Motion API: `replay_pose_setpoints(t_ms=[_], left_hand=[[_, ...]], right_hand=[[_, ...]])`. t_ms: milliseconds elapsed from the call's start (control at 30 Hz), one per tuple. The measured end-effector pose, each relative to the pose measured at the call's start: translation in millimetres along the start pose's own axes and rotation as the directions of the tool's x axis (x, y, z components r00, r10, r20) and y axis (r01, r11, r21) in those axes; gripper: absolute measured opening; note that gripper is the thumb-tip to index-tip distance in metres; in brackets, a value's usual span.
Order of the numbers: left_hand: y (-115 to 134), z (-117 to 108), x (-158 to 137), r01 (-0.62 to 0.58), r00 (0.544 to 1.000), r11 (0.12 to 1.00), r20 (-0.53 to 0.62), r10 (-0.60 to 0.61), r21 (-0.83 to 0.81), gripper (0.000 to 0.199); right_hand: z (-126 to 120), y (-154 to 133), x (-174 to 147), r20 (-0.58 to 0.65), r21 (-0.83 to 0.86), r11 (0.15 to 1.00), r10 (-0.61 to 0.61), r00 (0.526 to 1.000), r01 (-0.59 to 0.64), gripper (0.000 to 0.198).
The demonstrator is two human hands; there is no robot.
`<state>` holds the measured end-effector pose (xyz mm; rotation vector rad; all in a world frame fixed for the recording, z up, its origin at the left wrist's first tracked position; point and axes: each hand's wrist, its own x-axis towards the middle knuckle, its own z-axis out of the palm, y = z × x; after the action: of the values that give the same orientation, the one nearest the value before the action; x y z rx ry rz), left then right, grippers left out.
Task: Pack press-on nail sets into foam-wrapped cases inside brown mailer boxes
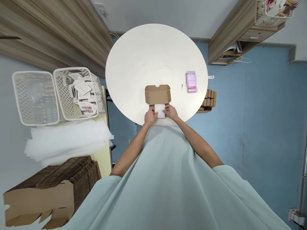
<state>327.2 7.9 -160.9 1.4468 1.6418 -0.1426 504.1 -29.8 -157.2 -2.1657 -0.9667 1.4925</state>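
A small brown cardboard box (157,95) lies near the front edge of the round white table, its lid folded back away from me. Over its near part is a white wrapped packet (160,111), apparently in foam sheet. My left hand (150,115) grips the packet's left side, thumb on top. On the right side, my right hand (171,112) holds it too, with its thumb on the packet and its fingers by the box wall. Both hands are closed around the edges. The inside of the box is mostly hidden by the packet and fingers.
The white table (153,48) also bears a blurred pinkish phone-like object (191,82) at right. Left stand a clear bin (35,99), a white basket (75,92) of packets, white foam sheets (69,139) and stacked flat cardboard (48,198). Small boxes (209,98) sit right below the table.
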Motion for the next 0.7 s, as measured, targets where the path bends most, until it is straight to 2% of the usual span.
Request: replay_pose_setpoints(t_ms=[200,467,600,700], left_hand=[[9,10,5,0.026,1.0,0.99,-0.018,-0.024,0.141,0.029],[8,19,8,-0.055,0.994,0.989,-0.09,0.067,0.136,0.018],[12,4,4,-0.081,0.99,0.988,-0.104,0.095,0.129,0.025],[10,-18,12,-0.117,0.954,0.993,-0.278,0.112,-0.001,0.041]], right_hand=[[8,-7,4,-0.071,-0.316,0.949,-0.041,0.997,0.016,0.017],[18,-11,8,-0.045,-0.541,0.838,-0.121,0.992,0.078,0.013],[9,-18,3,-0.032,-0.563,0.817,-0.171,0.985,0.123,0.021],[-10,-24,4,-0.157,-0.44,0.882,-0.262,0.952,0.17,0.031]])
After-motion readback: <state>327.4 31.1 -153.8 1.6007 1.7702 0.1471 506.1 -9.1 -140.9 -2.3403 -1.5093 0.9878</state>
